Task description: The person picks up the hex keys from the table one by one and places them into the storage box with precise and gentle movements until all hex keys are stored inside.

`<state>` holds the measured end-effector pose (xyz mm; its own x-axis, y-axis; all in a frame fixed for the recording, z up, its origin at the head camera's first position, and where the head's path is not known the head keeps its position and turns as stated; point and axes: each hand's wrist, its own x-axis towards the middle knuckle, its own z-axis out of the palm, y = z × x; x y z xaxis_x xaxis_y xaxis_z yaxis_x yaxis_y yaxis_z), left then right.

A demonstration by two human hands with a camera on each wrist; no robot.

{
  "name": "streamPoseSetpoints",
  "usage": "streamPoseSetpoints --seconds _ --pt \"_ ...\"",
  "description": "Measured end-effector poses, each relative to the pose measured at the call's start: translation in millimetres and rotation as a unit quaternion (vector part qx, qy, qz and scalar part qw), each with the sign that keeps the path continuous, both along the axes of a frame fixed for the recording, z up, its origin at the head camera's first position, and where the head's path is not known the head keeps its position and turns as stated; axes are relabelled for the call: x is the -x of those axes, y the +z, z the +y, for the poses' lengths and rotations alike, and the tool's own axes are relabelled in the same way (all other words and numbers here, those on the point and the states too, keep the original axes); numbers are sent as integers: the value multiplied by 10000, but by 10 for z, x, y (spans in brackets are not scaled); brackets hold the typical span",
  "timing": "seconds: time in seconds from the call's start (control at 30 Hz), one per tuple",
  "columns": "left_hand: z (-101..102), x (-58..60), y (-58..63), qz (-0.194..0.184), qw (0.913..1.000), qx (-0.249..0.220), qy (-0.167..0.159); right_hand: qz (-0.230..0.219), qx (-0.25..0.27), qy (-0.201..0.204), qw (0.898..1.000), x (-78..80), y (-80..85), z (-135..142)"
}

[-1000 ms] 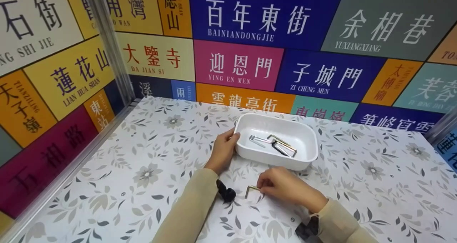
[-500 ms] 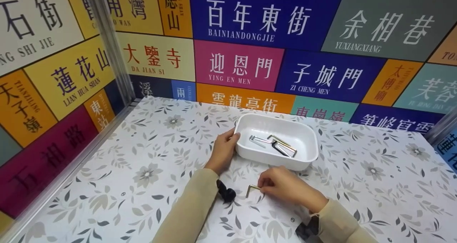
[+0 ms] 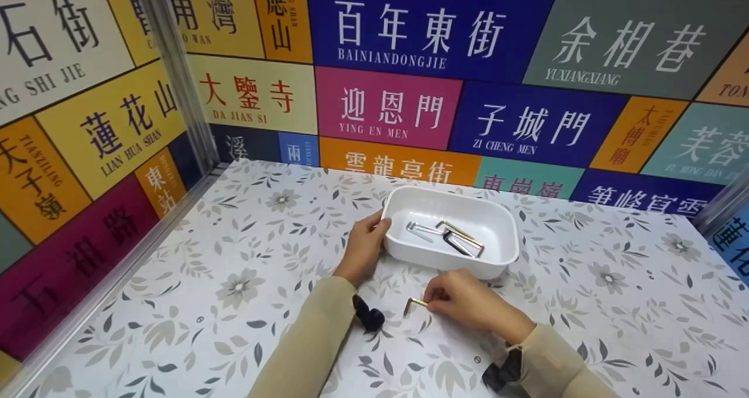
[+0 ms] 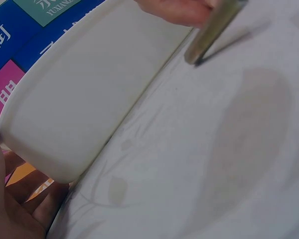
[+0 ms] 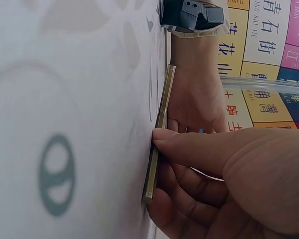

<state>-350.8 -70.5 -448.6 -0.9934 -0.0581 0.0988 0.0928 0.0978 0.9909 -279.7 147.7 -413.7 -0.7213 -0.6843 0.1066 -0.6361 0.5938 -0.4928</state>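
Observation:
At its left end, a white plastic basin [image 3: 447, 260] is held by my left hand [image 3: 364, 249]. In the left wrist view the curled fingers [image 4: 35, 199] of that hand lie against the basin's end. Several L-shaped hex keys [image 3: 459, 232], some silvery, some brassy and one black, lie inside the basin. In front of it, my right hand [image 3: 468, 301] pinches a brassy hex key [image 3: 414, 302] between thumb and fingers. Its short arm points toward me, very close to the tabletop. The right wrist view shows the thumb pressed on this hex key [image 5: 162, 114].
A white tablecloth [image 3: 246, 328] with grey leaves and flowers covers the table. Panels with coloured street-name signs [image 3: 386, 105] stand at the back and left. Black wrist cameras [image 3: 368, 315] sit on both sleeves.
My right hand has tilted the hex key and raised it slightly from the tablecloth. The left hand keeps its place on the basin. The head view has shifted a little.

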Motion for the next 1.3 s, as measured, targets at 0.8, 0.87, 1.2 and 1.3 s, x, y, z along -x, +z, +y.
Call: streamPoseSetpoints --seconds 0.8,0.87,1.2,1.3 --pt "-10 -17 13 -232 9997 81 -71 372 -380 -215 9984 -70 -27 -46" --pt "-8 -19 11 -189 9998 41 -67 403 -363 -235 9982 -79 -23 -51" --pt "-4 -14 -7 59 10000 -31 -6 489 -230 -183 9984 -87 2 -56" --pt "-2 -9 4 2 10000 -22 -9 390 -220 -121 9989 -79 10 -52"
